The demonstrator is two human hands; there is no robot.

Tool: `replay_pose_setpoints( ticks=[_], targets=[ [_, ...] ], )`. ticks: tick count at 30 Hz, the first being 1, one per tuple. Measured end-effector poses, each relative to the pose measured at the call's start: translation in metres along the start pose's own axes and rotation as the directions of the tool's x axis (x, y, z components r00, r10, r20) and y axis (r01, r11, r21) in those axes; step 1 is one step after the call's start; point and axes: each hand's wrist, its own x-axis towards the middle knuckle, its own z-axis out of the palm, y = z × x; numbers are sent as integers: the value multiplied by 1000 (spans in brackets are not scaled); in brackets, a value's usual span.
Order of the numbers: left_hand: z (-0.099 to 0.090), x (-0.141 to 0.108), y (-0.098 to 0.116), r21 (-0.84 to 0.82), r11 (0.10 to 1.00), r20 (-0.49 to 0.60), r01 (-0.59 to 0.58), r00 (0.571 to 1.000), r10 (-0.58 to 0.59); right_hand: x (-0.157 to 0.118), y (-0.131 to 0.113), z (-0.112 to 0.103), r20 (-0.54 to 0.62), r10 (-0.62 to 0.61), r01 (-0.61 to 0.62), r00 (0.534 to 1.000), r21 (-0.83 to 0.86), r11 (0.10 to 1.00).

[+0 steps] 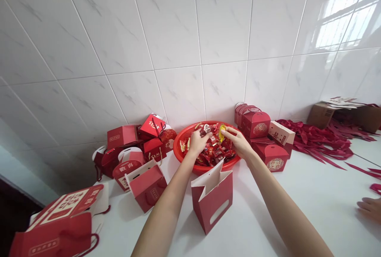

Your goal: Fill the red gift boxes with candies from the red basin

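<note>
A red plastic basket full of wrapped candies stands against the wall, and both hands are over it. Pinched in my right hand is a yellow-wrapped candy. My left hand has its fingers closed on a dark red wrapped candy with pale print. Between my forearms, in front of the basket, a red paper gift box stands upright with its white-lined top open. How full that box is cannot be seen.
Several red gift boxes crowd the left side, with a larger red bag at front left. More boxes stack right of the basket. Dark red ribbons lie beside a cardboard box. Another person's hand rests at the right edge.
</note>
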Motion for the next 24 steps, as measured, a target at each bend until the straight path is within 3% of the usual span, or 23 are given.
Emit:
replay_pose_setpoints(
  ticks=[7,12,24],
  targets=[
    [1,0,1,-34,999,-13,-34,999,33,4,5,-3,56,-63,70,996,-116,991],
    [1,-2,7,-60,998,41,-8,999,11,6,8,-4,69,-83,94,994,-177,980],
    [3,-7,20,-46,999,53,-15,998,18,4,4,-2,70,-25,32,997,-93,995]
  ],
)
